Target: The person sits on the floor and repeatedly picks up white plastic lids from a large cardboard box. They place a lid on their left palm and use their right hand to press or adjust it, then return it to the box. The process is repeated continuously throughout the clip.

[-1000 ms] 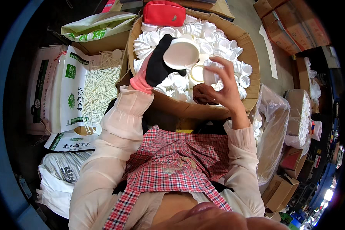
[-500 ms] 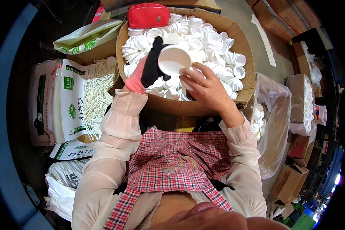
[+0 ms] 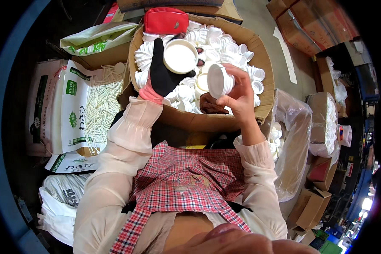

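My left hand (image 3: 165, 76), in a black and pink glove, is turned palm up with its fingers around a round white plastic lid (image 3: 180, 56), whose rimmed hollow side faces up. Bare and to the right, my right hand (image 3: 242, 89) grips a short stack of similar white lids (image 3: 219, 81) between thumb and fingers, tilted on edge. The two hands are apart. Beneath them a large cardboard box (image 3: 264, 63) is filled with many loose white lids (image 3: 230, 48). A brown crumpled piece (image 3: 213, 104) lies at the box's near edge, below my right hand.
A red pouch (image 3: 166, 21) rests at the box's far left rim. White sticks fill an opened sack (image 3: 101, 110) on the left. Right of the box stands a plastic-lined carton (image 3: 295, 144) with white pieces. Stacked cartons (image 3: 311, 25) stand at the far right.
My hands have moved apart. The left lid now shows its hollow side instead of its smooth face. My right hand has turned, showing the stack of lids, and the brown piece has come into view.
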A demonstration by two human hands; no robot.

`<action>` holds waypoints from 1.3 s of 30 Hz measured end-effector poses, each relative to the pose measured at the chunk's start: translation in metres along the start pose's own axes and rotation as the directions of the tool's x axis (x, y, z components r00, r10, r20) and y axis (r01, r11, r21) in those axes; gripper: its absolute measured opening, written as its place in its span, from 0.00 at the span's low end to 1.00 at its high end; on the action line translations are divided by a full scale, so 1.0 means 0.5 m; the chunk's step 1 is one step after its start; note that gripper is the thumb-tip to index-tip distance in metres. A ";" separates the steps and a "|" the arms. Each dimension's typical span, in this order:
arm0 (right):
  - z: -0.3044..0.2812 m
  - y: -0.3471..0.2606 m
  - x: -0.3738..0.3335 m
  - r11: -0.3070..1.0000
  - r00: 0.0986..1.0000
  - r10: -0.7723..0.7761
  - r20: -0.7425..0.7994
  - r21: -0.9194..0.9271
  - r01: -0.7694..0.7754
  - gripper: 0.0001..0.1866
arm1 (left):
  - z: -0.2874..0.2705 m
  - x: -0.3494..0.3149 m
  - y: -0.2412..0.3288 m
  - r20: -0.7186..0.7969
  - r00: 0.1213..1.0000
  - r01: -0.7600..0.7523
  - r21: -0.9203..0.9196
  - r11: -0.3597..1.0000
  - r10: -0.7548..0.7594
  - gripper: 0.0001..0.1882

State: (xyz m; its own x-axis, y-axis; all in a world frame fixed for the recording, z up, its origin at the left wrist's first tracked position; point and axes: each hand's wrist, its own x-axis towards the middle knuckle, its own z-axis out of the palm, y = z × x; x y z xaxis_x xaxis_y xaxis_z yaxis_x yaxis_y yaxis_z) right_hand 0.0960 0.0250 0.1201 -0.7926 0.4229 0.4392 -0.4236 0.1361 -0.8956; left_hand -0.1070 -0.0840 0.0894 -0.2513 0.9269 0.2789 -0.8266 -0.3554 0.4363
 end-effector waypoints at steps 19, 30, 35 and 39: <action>0.072 -0.039 0.027 0.523 0.951 -0.275 0.139 -0.809 0.269 0.35 | 0.058 -0.023 -0.072 -0.142 0.987 -0.007 0.451 0.893 0.080 0.35; 0.075 -0.044 0.025 0.506 0.950 -0.279 0.141 -0.819 0.270 0.35 | 0.055 -0.032 -0.058 0.170 0.970 -0.234 0.852 0.468 0.176 0.28; 0.081 -0.047 0.021 0.563 0.966 -0.235 0.110 -0.794 0.227 0.35 | 0.090 -0.039 -0.057 0.035 0.986 -0.134 0.746 0.652 0.163 0.32; 0.058 -0.036 0.028 0.731 0.988 -0.154 -0.019 -0.675 0.101 0.26 | 0.099 -0.041 -0.057 -0.104 0.993 0.013 0.611 0.792 0.063 0.32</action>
State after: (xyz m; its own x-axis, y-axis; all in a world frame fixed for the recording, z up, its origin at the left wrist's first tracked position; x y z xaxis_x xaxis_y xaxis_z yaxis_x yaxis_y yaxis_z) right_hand 0.0799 0.0024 0.1442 -0.7097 0.4138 0.5702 -0.0935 0.7469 -0.6584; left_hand -0.0533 -0.0987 0.1135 -0.3543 0.9100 0.2154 -0.3506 -0.3428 0.8715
